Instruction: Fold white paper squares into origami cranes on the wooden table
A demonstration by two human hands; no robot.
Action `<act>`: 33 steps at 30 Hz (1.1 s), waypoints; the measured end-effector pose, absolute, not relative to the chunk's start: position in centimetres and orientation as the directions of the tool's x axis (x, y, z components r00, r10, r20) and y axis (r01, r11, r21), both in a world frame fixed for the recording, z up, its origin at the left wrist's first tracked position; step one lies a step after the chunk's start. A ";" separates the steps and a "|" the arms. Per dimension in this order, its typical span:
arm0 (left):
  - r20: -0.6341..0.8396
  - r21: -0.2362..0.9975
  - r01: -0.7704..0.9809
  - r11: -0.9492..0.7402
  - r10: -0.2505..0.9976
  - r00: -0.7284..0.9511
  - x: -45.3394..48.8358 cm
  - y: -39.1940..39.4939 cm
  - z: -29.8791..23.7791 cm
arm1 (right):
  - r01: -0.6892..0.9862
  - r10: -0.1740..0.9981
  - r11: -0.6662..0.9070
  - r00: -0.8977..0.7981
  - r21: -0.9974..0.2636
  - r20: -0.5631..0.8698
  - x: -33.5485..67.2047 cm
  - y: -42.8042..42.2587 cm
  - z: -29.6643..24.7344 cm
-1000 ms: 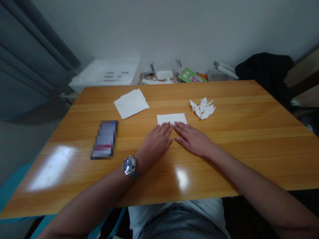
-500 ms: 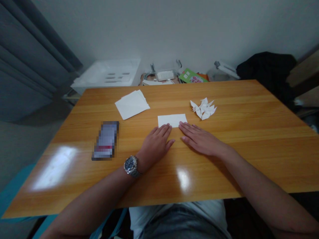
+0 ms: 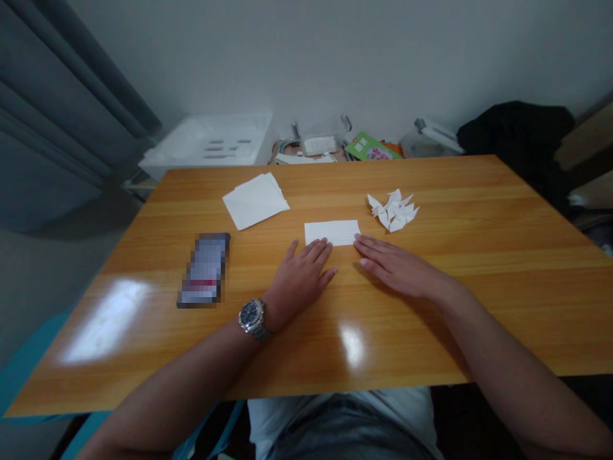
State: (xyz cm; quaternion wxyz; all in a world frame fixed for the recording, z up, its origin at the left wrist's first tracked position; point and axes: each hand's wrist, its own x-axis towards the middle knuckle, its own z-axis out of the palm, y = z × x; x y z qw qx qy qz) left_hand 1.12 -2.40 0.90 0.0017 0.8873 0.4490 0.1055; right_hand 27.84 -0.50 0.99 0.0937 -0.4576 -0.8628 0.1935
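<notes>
A folded white paper rectangle (image 3: 332, 232) lies flat on the wooden table (image 3: 479, 268). My left hand (image 3: 299, 278), with a wristwatch (image 3: 251, 316) on the wrist, rests palm down with fingers stretched out, its fingertips on the paper's near left edge. My right hand (image 3: 395, 268) also lies flat and open, its fingertips at the paper's near right corner. Neither hand holds anything.
A pile of folded white paper figures (image 3: 393, 209) sits just right of the paper. A stack of white sheets (image 3: 255, 199) lies at the back left, a phone (image 3: 205, 269) to the left. Beyond the far edge are a white box (image 3: 211, 142), clutter and a black garment (image 3: 517, 137).
My two hands, which lay touching over the paper's near edge, have slid apart along it. The right hand moved right; the left barely shifted. The paper stays put.
</notes>
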 end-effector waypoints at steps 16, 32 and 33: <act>0.188 0.105 0.813 -0.572 0.815 0.549 0.7 -1.6 0.8 | 0.638 0.726 0.615 -0.688 -0.463 0.018 26.3 -1.1 2.5; 0.167 0.193 0.744 -0.639 0.769 0.617 -0.5 -0.4 0.6 | 0.582 0.729 0.629 -0.671 -0.515 0.133 26.6 -0.3 1.6; 0.160 0.193 0.743 -0.641 0.768 0.620 -0.5 -0.4 0.6 | 0.585 0.730 0.628 -0.672 -0.513 0.128 26.7 -0.3 1.5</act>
